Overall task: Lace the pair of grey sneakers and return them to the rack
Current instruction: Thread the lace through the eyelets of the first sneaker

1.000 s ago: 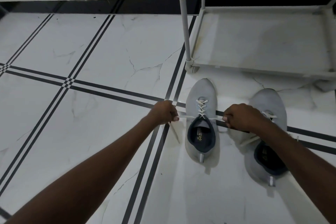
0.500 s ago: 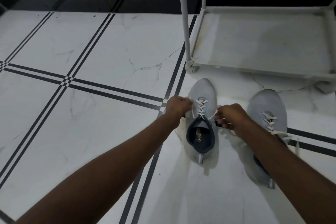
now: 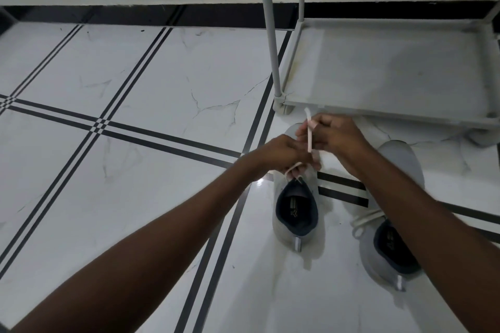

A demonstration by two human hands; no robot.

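Two grey sneakers stand on the floor, toes toward the rack. Over the tongue of the left sneaker (image 3: 295,227) my left hand (image 3: 281,153) and my right hand (image 3: 334,134) meet. Each hand pinches part of the white lace (image 3: 309,132), and one end sticks up between my right fingers. The hands hide the laced front of this shoe. The right sneaker (image 3: 395,249) lies under my right forearm, its white lace showing beside the arm.
A grey shoe rack (image 3: 389,116) stands just beyond the sneakers, its bottom shelf bare and its front-left post (image 3: 270,35) rising near my hands. White marble floor with black stripe lines spreads to the left. A black skirting runs along the wall.
Both hands moved from wide apart at the shoe's sides to together over its tongue. The lace ends, pulled sideways before, are now gathered up, one end pointing upward.
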